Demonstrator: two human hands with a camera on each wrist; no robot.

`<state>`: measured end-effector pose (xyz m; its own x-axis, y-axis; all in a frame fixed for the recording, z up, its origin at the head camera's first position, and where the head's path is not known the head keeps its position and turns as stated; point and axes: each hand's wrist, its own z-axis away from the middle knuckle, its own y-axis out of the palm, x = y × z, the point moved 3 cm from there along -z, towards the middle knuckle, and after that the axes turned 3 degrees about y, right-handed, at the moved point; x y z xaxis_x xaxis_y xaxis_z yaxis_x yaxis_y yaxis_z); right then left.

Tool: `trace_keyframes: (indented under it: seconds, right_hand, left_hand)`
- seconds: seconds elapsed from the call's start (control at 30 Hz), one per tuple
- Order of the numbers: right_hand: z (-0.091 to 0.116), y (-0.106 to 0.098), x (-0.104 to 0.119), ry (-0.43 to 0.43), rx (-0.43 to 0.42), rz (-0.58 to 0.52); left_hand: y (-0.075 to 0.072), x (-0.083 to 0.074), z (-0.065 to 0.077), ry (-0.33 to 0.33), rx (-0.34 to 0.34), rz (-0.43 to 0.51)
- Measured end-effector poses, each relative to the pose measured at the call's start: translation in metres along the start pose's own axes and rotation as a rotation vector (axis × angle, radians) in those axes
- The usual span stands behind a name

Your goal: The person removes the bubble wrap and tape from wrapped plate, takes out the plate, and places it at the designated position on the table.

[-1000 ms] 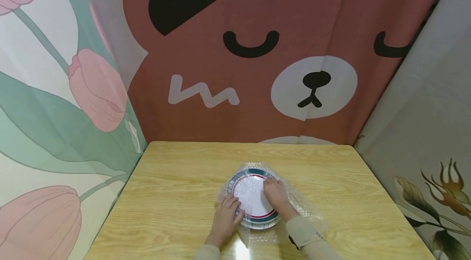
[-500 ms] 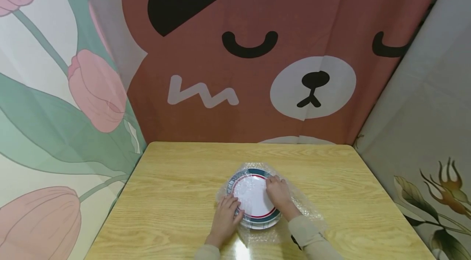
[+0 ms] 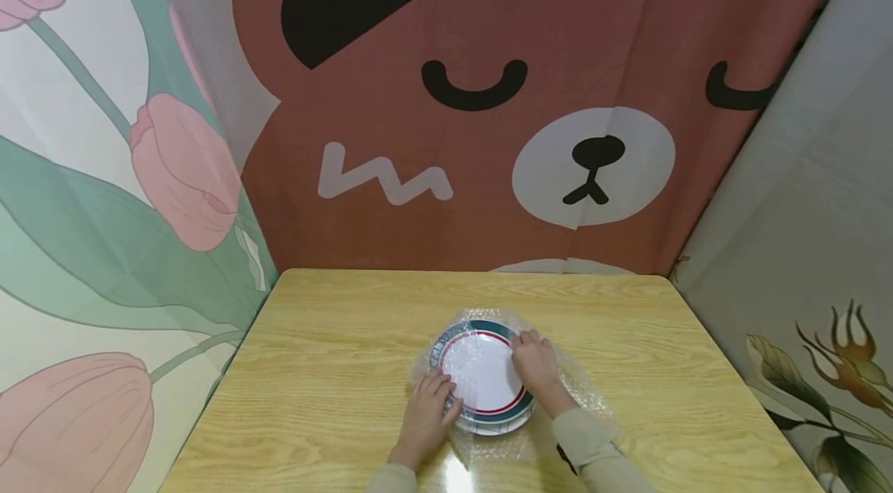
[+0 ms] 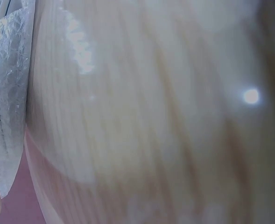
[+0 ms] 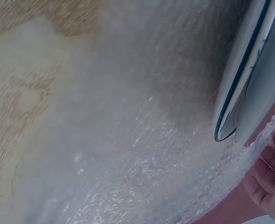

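Note:
A stack of plates point(image 3: 481, 373) lies on bubble wrap point(image 3: 582, 392) on the table; the top plate is white with a dark teal rim and a red ring. Clear film covers the stack's left part. My left hand point(image 3: 427, 409) rests on the lower left rim, fingers laid over the wrapped edge. At the right rim, my right hand point(image 3: 536, 363) pinches an edge of the wrap with curled fingers. The right wrist view shows these fingers point(image 5: 268, 175) at the sheet's edge, beside the plates' rims point(image 5: 235, 88). Only a bit of wrap point(image 4: 6, 93) and hand show in the left wrist view.
The wooden table point(image 3: 335, 338) extends around the plates on every side. Behind it hangs a cloth with a bear print point(image 3: 391, 121). Printed cloths also hang along the left and right sides.
My right hand has slid a little to the right across the plate toward its rim, drawing the wrap's edge along and uncovering more of the plate. The left hand stays put.

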<state>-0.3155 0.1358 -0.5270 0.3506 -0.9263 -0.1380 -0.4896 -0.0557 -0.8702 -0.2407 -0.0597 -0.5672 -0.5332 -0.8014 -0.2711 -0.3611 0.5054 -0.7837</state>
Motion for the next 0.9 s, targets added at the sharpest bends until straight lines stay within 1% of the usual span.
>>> trace_keyframes:
  seconds: [0.2, 0.4, 0.67, 0.9]
  right_hand:
    - [-0.001, 0.000, -0.005, 0.050, -0.010, -0.017]
    - [0.000, 0.000, -0.011, 0.095, -0.048, -0.019]
    - [0.000, -0.003, -0.019, 0.164, 0.009, 0.011]
    - [0.001, -0.001, -0.029, 0.226, 0.041, -0.005]
  left_hand:
    - [0.000, 0.000, 0.000, 0.001, -0.002, 0.003]
    - [0.002, 0.001, 0.000, 0.008, -0.009, 0.000]
    - [0.005, 0.002, 0.001, 0.001, -0.001, 0.000]
    - [0.004, 0.002, 0.001, -0.001, -0.002, 0.001]
